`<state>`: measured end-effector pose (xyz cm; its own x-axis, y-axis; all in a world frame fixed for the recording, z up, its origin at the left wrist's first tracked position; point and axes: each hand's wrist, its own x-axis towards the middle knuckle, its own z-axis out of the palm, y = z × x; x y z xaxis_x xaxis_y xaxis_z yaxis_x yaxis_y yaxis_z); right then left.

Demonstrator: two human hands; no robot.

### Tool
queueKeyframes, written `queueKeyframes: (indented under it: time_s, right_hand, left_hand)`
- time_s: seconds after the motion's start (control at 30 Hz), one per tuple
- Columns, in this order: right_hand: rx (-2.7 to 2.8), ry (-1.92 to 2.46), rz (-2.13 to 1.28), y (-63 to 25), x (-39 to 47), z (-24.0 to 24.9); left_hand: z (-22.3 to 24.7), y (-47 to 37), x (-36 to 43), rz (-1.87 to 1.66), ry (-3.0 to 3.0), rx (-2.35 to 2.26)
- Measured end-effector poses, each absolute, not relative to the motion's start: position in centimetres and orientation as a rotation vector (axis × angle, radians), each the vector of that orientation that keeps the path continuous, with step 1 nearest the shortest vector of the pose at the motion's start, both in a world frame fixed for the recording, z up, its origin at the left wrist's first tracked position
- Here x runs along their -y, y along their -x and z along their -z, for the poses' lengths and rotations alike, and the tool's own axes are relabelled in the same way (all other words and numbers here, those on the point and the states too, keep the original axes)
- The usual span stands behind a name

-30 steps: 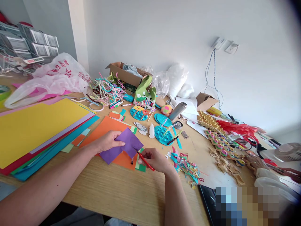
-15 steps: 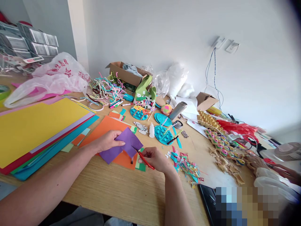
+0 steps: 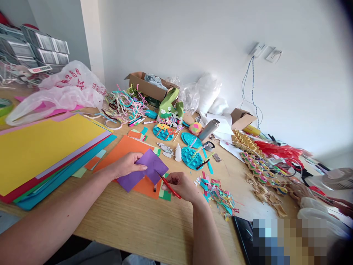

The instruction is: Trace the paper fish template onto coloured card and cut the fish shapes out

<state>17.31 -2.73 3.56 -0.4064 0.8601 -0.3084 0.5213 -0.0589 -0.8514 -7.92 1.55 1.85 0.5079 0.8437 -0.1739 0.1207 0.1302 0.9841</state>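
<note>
Purple paper (image 3: 150,162) is pinched at its upper left between the thumb and fingers of my left hand (image 3: 129,165). A dark curved line is drawn on it. My right hand (image 3: 180,185) is closed round red-handled scissors (image 3: 171,188), whose blades reach into the paper's right part. Another purple piece (image 3: 131,181) shows below the held part; whether the two are joined I cannot tell. Underneath lies an orange sheet (image 3: 121,149) on the wooden table, with green paper (image 3: 165,195) at its lower right corner.
Coloured sheets (image 3: 52,151) are stacked at the left. Paper scraps (image 3: 220,195) lie right of my right hand, near a black phone (image 3: 244,235). A white glue bottle (image 3: 178,152), blue egg-tray crafts (image 3: 191,158) and a metal flask (image 3: 209,129) stand beyond. Another person's hand (image 3: 340,206) is at far right.
Both hands keep nearly the same place and hold. The scissor blades and the purple paper have shifted only slightly.
</note>
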Motion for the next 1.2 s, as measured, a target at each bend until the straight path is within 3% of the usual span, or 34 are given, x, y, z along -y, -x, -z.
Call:
queueKeyframes:
  time_s: [1.2]
  right_hand:
    - [1.777, 1.502, -1.497, -16.0, 2.8, -3.7]
  left_hand:
    - [-2.0, 7.6, -1.3, -0.678, -1.253, -0.912]
